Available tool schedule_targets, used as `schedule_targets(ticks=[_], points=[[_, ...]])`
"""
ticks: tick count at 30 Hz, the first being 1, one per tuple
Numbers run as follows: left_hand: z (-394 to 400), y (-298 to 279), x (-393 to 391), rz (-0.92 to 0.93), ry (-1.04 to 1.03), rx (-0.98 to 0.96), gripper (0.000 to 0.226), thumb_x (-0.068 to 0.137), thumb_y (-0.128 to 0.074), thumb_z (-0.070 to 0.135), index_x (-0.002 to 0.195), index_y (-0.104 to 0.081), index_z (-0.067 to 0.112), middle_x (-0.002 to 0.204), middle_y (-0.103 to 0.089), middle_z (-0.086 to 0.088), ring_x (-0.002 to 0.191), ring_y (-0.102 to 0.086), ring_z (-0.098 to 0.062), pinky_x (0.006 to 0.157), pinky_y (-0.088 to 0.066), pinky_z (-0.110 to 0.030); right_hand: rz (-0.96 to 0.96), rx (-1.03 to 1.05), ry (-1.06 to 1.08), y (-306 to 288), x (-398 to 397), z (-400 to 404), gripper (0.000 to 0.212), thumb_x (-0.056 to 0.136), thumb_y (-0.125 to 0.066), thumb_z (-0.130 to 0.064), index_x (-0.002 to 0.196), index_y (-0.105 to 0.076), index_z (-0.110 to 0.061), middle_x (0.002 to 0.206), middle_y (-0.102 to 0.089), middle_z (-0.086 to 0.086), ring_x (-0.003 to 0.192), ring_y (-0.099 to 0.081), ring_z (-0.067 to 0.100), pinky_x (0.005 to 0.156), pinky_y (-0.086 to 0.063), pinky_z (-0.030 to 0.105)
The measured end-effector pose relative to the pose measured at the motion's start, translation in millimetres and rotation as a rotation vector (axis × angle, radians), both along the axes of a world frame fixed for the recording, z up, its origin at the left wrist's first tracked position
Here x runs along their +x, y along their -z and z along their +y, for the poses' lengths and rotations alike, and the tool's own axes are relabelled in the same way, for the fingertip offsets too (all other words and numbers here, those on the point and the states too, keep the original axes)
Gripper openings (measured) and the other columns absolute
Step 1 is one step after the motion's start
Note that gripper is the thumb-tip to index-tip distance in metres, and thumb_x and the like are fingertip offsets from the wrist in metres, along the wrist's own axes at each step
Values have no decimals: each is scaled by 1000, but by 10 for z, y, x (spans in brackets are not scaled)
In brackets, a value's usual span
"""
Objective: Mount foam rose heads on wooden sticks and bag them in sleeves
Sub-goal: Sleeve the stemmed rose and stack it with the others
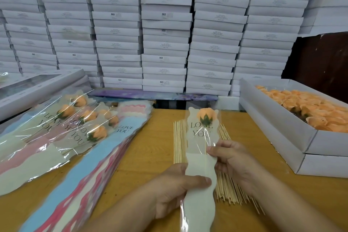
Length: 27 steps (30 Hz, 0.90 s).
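Two hands hold one sleeve (200, 165) upright over the table (146, 156). The left hand (175, 190) grips its lower white part, thumb across the front. The right hand (231, 158) pinches its right edge higher up. Inside sits an orange rose (205, 115) on a thin stick (205, 147), above the words LOVE YOU. A pile of wooden sticks (226, 184) lies on the table behind it. On the left lie bagged roses (75, 124) on a stack of empty sleeves (90, 171). On the right, a white box (278, 118) holds many orange rose heads (310, 107). White boxes (165, 30) are stacked high at the back.
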<state>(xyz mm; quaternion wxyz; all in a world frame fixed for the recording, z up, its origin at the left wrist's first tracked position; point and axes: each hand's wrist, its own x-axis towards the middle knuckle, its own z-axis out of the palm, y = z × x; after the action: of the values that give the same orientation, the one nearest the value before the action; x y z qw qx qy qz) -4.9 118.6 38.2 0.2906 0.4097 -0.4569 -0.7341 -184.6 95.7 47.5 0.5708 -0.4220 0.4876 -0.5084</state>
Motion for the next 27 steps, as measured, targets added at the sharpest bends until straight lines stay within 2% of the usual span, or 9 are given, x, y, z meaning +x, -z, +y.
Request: schedule_targets(ticks=[6,10,15,19,22,25,27], points=[[-26,-11,27,-25,-12,-14,26,84,-75,1,110,-72,4,90,-76,-12,75,-73,-21,65,-58,-31,-15,-13,-11,26,-19,-13,4,86,-72,-7,89,-72,-6,94,-77,13,73,-73,19,54,-55,24],[-125,-177,168,-54,-68,-57,28,80,-77,2,106,-68,4,85,-75,-12,70,-73,-22,60,-58,-32,-103,-12,-112,0,-56,-27,27,93,-62,-28,100,-70,-4,87,-73,13,68,-68,18,53,-56,26],[-351,-522,555,-122,-174,-169,34,70,-74,5,102,-67,4,81,-73,-15,65,-70,-26,59,-57,-35,-86,-39,-145,34,-175,-49,45,82,-60,-39,106,-71,-3,93,-74,14,71,-69,19,56,-57,27],[-589,-767,1082,-354,-291,-317,20,86,-68,-3,105,-66,2,75,-73,-15,57,-70,-25,50,-57,-35,-75,-33,-145,62,-227,-78,41,81,-62,-33,107,-69,-2,87,-74,12,69,-69,17,54,-56,26],[-763,-874,1618,-616,-325,-419,18,86,-73,3,102,-72,9,85,-77,-14,68,-72,-27,66,-60,-40,-72,-38,-146,81,-260,-99,45,75,-65,-34,107,-69,-2,87,-73,11,68,-69,17,53,-55,26],[-932,-858,2240,-861,-428,-505,11,83,-80,9,92,-77,15,77,-77,-8,62,-71,-23,63,-54,-31,-73,-50,-148,100,-284,-114,45,75,-66,-33,108,-69,-2,88,-73,12,69,-69,18,53,-55,26],[-994,-783,2616,-930,-510,-468,13,80,-83,12,92,-78,15,72,-76,-8,62,-68,-27,66,-52,-33,-64,-53,-149,109,-289,-123,44,76,-66,-33,109,-68,-2,88,-73,12,69,-69,18,53,-55,26]])
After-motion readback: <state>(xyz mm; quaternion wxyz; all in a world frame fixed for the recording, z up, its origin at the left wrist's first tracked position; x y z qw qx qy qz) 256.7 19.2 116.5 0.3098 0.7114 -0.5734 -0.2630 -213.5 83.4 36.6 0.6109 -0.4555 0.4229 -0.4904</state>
